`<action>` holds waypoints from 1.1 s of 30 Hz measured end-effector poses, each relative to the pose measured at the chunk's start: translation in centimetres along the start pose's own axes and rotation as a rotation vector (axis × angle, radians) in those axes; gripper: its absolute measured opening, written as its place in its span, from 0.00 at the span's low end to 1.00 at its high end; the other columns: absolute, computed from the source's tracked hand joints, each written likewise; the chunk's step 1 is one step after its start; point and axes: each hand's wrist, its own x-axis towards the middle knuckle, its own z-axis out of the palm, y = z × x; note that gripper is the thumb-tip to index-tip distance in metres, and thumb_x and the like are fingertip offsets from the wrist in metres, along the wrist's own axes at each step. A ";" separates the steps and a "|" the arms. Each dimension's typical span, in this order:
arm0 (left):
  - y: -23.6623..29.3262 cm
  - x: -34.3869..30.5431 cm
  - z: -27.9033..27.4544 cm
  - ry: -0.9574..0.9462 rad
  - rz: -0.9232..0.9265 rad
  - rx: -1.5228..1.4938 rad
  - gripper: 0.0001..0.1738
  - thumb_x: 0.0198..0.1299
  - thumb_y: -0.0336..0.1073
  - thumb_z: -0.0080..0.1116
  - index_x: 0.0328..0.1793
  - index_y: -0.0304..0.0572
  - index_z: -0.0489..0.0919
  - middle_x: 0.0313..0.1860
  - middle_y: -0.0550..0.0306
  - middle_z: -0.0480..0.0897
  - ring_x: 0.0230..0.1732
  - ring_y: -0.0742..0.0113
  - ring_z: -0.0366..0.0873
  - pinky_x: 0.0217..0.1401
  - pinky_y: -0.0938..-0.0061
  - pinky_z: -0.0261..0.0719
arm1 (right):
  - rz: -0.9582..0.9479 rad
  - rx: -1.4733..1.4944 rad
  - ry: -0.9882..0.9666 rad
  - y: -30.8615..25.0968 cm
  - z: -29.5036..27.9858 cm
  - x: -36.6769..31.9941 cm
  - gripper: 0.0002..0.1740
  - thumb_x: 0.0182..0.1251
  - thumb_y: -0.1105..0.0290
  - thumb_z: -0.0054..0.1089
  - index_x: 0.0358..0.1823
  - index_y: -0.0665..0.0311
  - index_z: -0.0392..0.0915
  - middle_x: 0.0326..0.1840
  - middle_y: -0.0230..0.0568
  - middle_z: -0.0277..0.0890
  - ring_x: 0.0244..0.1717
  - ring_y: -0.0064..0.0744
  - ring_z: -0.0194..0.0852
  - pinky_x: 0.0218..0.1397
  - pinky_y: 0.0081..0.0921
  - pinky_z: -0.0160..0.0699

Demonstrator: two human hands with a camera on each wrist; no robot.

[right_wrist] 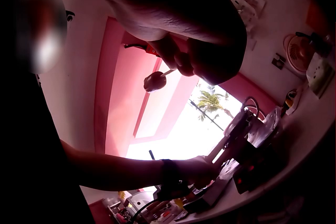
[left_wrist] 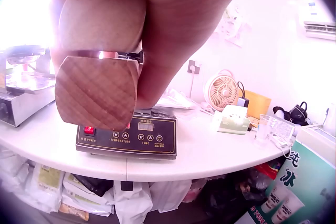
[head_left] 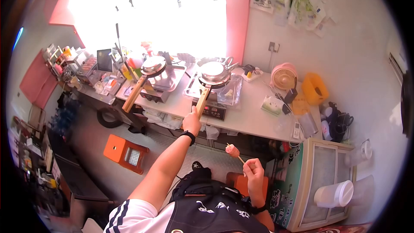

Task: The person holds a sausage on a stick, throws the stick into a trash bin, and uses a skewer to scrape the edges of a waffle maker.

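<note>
My left hand [head_left: 192, 123] grips the wooden handle [head_left: 202, 100] of a round metal waffle iron [head_left: 214, 74] on the counter. Close up in the left wrist view, the handle's two wooden halves [left_wrist: 96, 94] lie one above the other with a thin gap between them. Below them shows the heater's control panel [left_wrist: 126, 139] with a red power switch. Between thumb and fingers, my right hand [head_left: 254, 173] pinches a thin stick in front of my body. A pinkish lump of food [head_left: 232, 150] is on the stick's upper end, away from the iron.
A second round iron [head_left: 154, 65] with a wooden handle stands to the left. On the counter's right are a pink fan [head_left: 284, 77], a tissue pack [head_left: 272, 105] and a yellow container [head_left: 315, 89]. An orange stool [head_left: 126, 153] stands on the floor; a glass-topped freezer [head_left: 321, 181] is at right.
</note>
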 end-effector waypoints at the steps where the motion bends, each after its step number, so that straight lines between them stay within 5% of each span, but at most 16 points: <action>1: 0.0 0.0 0.0 -0.003 -0.004 0.004 0.24 0.49 0.24 0.57 0.54 0.38 0.66 0.31 0.37 0.82 0.39 0.38 0.82 0.42 0.50 0.80 | -0.002 -0.003 -0.002 0.0 0.0 0.0 0.04 0.69 0.76 0.55 0.37 0.61 0.70 0.24 0.21 0.66 0.22 0.07 0.54 0.23 0.11 0.48; 29: -0.6 0.8 0.6 -0.016 0.026 -0.003 0.30 0.48 0.24 0.59 0.60 0.36 0.64 0.33 0.36 0.83 0.40 0.38 0.82 0.42 0.51 0.80 | -0.011 -0.001 -0.007 0.0 0.4 0.0 0.03 0.69 0.76 0.55 0.37 0.61 0.70 0.23 0.21 0.66 0.22 0.07 0.55 0.23 0.11 0.49; 33: -0.5 0.2 0.3 0.007 0.049 -0.012 0.22 0.53 0.23 0.55 0.55 0.37 0.64 0.32 0.36 0.82 0.38 0.38 0.82 0.40 0.50 0.80 | -0.014 -0.011 -0.015 0.1 0.4 -0.2 0.04 0.69 0.76 0.55 0.37 0.61 0.69 0.23 0.21 0.66 0.22 0.08 0.56 0.24 0.11 0.50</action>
